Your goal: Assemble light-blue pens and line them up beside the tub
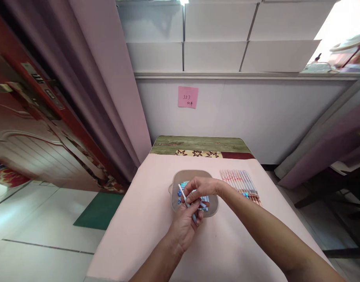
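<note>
A slim pen (pixel 182 191), white at its upper end and bluish at its lower end, slants across my hands above a shallow bin. My left hand (pixel 186 221) is closed round its lower part. From the right, my right hand (pixel 199 186) reaches over, its fingers bent and pinched on the pen's middle. A light blue piece (pixel 202 205) shows by the left fingers; whether it is a cap or another pen I cannot tell. Below both hands, the greyish plastic bin (pixel 214 209) holds several blue and teal pens and small dark blue parts, partly hidden by my hands.
Right of the bin, a row of several slim pens (pixel 238 182) lies side by side on the pink-covered table (pixel 144 219). Behind stands a white wall with a pink note (pixel 188 97). A purple curtain (pixel 106 78) and red door (pixel 50 117) are at the left.
</note>
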Demonstrator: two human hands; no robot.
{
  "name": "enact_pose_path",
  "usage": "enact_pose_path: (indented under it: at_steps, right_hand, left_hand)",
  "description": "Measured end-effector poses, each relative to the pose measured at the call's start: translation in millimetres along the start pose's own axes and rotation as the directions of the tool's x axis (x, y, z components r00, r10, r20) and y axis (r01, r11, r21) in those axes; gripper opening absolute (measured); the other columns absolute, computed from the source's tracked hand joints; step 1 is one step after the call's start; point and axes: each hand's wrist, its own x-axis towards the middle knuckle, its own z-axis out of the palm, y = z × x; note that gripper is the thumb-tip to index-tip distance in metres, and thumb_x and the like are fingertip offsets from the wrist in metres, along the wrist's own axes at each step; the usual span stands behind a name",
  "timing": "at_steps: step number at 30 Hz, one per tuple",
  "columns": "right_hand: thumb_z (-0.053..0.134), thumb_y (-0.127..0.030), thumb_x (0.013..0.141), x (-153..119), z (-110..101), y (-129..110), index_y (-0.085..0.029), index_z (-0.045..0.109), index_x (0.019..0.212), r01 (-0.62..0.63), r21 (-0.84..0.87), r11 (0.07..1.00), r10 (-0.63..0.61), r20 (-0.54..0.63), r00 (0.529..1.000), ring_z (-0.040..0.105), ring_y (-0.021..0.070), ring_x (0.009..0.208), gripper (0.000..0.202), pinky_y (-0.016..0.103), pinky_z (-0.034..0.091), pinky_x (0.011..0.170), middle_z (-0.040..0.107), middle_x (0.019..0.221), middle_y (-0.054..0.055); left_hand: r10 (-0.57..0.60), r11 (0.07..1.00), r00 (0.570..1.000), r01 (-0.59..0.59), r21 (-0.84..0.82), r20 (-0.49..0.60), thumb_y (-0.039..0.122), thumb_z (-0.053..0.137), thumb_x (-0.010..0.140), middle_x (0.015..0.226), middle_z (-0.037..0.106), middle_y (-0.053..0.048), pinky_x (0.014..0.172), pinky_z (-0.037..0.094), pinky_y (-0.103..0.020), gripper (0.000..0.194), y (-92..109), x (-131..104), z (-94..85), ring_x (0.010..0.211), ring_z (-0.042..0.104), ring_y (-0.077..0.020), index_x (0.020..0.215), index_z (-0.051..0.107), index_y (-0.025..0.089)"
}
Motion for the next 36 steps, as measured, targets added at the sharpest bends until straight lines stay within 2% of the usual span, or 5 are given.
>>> enact_pose_path:
  at_steps: [5, 9, 17, 24, 36]
  right_hand:
    - [0.071, -0.039, 0.072, 7, 4, -4, -0.014, 0.066, 0.092, 0.113, 0.113, 0.987, -0.110, -0.033, 0.993, 0.059, 0.0093, 0.056, 0.032, 0.020, 0.048, 0.053, 0.067, 0.075, 0.000]
    - [0.062, -0.045, 0.081, 5, 10, -22, -0.016, 0.056, 0.089, 0.267, 0.141, 0.953, -0.225, -0.257, 0.940, 0.063, 0.0126, 0.073, 0.031, 0.025, 0.050, 0.069, 0.066, 0.079, 0.002]
    - [0.058, -0.045, 0.082, -36, 33, -14, -0.017, 0.063, 0.097, 0.360, -0.055, 0.931, -0.277, -0.749, 0.602, 0.046, 0.0081, 0.050, 0.033, 0.021, 0.040, 0.048, 0.050, 0.062, -0.004]
    - [0.058, -0.043, 0.080, -28, 84, 49, -0.016, 0.066, 0.104, 0.261, 0.111, 0.959, -0.068, -0.805, 0.589, 0.052, 0.0134, 0.061, 0.037, 0.025, 0.043, 0.056, 0.058, 0.068, 0.001]
    - [0.060, -0.030, 0.078, -24, 91, 59, -0.017, 0.061, 0.087, 0.213, -0.084, 0.973, -0.168, -0.894, 0.415, 0.058, 0.0162, 0.071, 0.016, 0.026, 0.047, 0.064, 0.064, 0.080, 0.004]
  left_hand:
    - [-0.052, 0.998, 0.997, 0.054, 0.035, -0.066, 0.024, 0.075, 0.068, 0.076, 0.070, -0.006, 0.041, 0.038, -0.014, 0.021, 1, -3, 0.2, 0.046, 0.052, -0.0048, 0.080, 0.060, 0.014]
    - [-0.109, 0.994, 0.993, 0.109, -0.003, -0.052, 0.019, 0.074, 0.070, 0.074, 0.071, -0.007, 0.041, 0.040, -0.015, 0.017, -3, -6, 0.3, 0.045, 0.053, -0.0058, 0.078, 0.060, 0.014]
    - [-0.119, 0.982, 0.976, 0.089, -0.168, -0.183, 0.016, 0.067, 0.077, 0.077, 0.070, -0.008, 0.039, 0.041, -0.015, 0.010, 14, 7, -22.7, 0.047, 0.053, -0.0056, 0.083, 0.065, 0.009]
    - [0.076, 0.981, 0.975, -0.111, -0.162, -0.207, 0.013, 0.064, 0.080, 0.086, 0.070, -0.009, 0.047, 0.048, -0.016, 0.006, 25, 13, -33.5, 0.053, 0.056, -0.0068, 0.085, 0.064, 0.011]
    - [0.098, 0.980, 0.971, -0.132, -0.149, -0.216, 0.009, 0.063, 0.079, 0.089, 0.070, -0.009, 0.055, 0.054, -0.018, 0.007, 23, 11, -32.7, 0.061, 0.061, -0.0084, 0.086, 0.065, 0.011]
